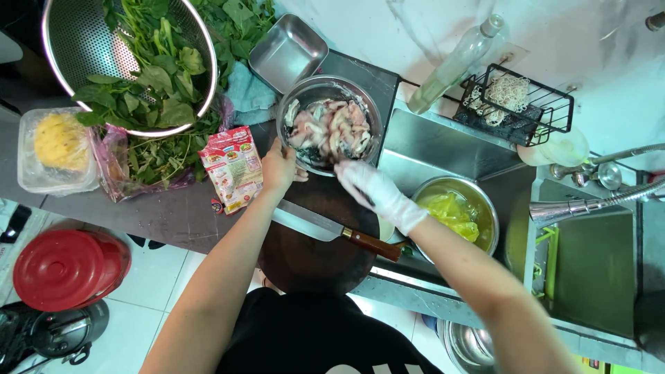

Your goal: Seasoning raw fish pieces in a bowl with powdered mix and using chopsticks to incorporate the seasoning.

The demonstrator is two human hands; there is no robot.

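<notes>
**Hands at a bowl of raw seafood**

A steel bowl [330,125] of pale cut seafood [329,127] sits on the dark worktop [173,211]. The bare left hand [278,168] grips its rim. The gloved right hand [370,188] hovers just beside it, fingers loosely spread, holding nothing. A knife [332,230] lies on the round board [312,256] below.

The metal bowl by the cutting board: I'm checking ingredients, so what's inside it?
The metal bowl holds pale pink and grey pieces of raw seafood or meat, heaped. The gloved right hand reaches its rim; the left hand steadies it. The bowl's bottom is covered.
</notes>
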